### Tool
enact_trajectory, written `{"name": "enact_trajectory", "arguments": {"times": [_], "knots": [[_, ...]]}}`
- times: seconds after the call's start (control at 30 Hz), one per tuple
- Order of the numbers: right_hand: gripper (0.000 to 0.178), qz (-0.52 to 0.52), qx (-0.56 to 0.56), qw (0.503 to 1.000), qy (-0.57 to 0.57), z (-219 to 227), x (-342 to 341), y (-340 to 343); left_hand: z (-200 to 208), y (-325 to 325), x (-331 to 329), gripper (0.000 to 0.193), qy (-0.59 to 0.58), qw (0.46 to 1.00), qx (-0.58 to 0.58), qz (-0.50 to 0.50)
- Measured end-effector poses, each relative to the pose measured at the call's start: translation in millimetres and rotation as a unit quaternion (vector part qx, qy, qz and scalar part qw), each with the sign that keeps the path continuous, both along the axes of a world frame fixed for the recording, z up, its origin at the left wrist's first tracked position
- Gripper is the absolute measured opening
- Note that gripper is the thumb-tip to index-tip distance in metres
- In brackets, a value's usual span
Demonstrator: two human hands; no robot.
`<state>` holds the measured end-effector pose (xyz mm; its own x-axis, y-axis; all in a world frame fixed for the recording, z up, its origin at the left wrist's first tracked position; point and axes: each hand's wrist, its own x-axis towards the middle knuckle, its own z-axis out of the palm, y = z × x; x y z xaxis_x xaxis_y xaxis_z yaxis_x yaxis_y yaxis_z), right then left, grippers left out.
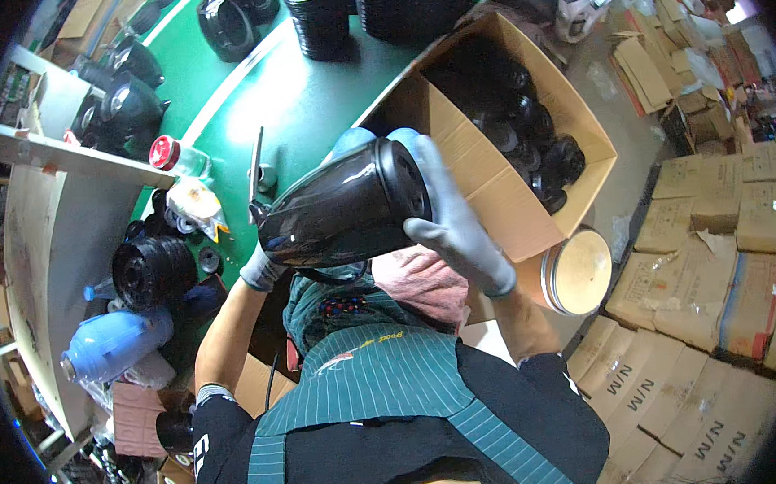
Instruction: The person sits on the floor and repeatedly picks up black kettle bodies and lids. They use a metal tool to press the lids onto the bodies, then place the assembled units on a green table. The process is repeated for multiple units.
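Observation:
A glossy black jug body [336,205] lies tilted on its side above my lap, its round ringed end [406,179] facing right. My right hand [459,223], in a grey glove, is wrapped round that end, thumb on the near side. My left hand [262,267], also gloved, grips the narrower end; the jug partly hides its fingers. A thin dark bar-like tool [258,166] sticks up beside the left hand; I cannot tell whether the hand holds it. Some blue rounded surface [352,142] shows behind the jug, its kind hidden.
An open cardboard box [493,194] with black parts stands right of the green table [306,95]. Stacked black parts [316,13] stand at the back. A red-lidded jar [175,156] and a blue jug [116,342] are at left. Stacked cartons [677,258] fill the right.

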<state>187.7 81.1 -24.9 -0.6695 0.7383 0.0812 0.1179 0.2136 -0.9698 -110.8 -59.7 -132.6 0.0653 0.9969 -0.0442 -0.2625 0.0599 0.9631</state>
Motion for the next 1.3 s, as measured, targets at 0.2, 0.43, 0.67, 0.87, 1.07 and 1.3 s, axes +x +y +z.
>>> {"name": "enact_trajectory", "arguments": {"times": [0.2,0.43,0.67,0.87,1.07,1.3], "knots": [[0.096,-0.064,0.062,0.993,0.079,-14,-21,-11,-4,3,2,0.063,-0.051,0.998,-0.016,-0.020],[0.087,0.018,0.221,0.965,0.137,-16,-13,3,-8,8,32,0.061,-0.172,0.977,-0.058,-0.112],[0.091,0.087,0.275,0.951,0.111,-11,-3,14,-15,9,36,0.057,-0.168,0.979,-0.035,-0.107],[0.096,0.069,0.272,0.951,0.130,-20,-3,16,-25,7,26,0.054,-0.166,0.983,-0.038,-0.062],[0.093,0.059,0.128,0.973,0.180,-25,-10,9,-19,1,-5,0.051,-0.222,0.972,-0.076,0.023],[0.099,-0.007,-0.357,0.918,0.175,-6,-18,14,40,20,-13,0.043,0.371,0.863,0.169,0.299]]}}
